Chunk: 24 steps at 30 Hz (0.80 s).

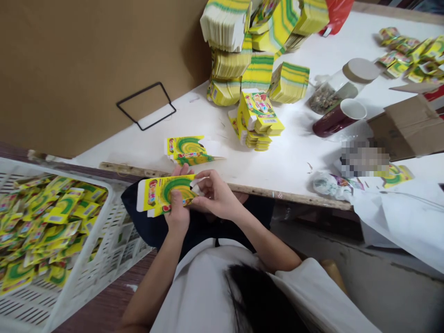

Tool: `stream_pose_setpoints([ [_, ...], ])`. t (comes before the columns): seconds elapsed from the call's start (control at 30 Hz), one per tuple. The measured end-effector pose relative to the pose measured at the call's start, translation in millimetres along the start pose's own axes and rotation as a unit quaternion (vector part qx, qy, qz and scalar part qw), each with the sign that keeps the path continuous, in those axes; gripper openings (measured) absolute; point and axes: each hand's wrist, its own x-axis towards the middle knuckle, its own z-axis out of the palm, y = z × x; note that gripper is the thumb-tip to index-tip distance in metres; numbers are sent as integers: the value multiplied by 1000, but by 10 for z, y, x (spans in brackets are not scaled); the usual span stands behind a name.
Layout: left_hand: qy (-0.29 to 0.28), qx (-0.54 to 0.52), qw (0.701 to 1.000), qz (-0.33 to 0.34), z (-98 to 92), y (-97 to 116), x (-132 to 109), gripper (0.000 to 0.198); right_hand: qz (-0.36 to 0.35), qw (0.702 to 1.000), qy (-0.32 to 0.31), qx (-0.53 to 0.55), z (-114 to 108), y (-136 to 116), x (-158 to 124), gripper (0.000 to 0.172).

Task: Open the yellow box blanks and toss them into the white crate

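Note:
I hold a yellow and green printed carton (163,194) in front of my lap, just below the table's front edge. My left hand (178,210) grips its middle from below, thumb on the printed face. My right hand (215,194) pinches the white flap at the carton's right end. On the white table (277,166) just beyond my hands lie two flat cartons of the same print (187,150). A short pile of folded cartons (258,120) stands further back.
A white plastic crate (100,249) with several finished yellow cartons stands at my left. Tall bundles of flat cartons (249,51) fill the back of the table. A maroon cup (338,118), a lidded jar (342,81) and a cardboard box (405,125) sit at the right.

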Motion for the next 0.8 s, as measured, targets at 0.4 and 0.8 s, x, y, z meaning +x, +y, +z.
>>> stream_pose_setpoints([
  [0.4, 53, -105, 992, -45, 232, 53, 81, 49, -78, 988, -45, -124, 102, 2, -33, 67],
  [0.8, 112, 15, 994, 6, 10, -103, -6, 33, -73, 981, 122, -130, -134, -65, 30, 48],
])
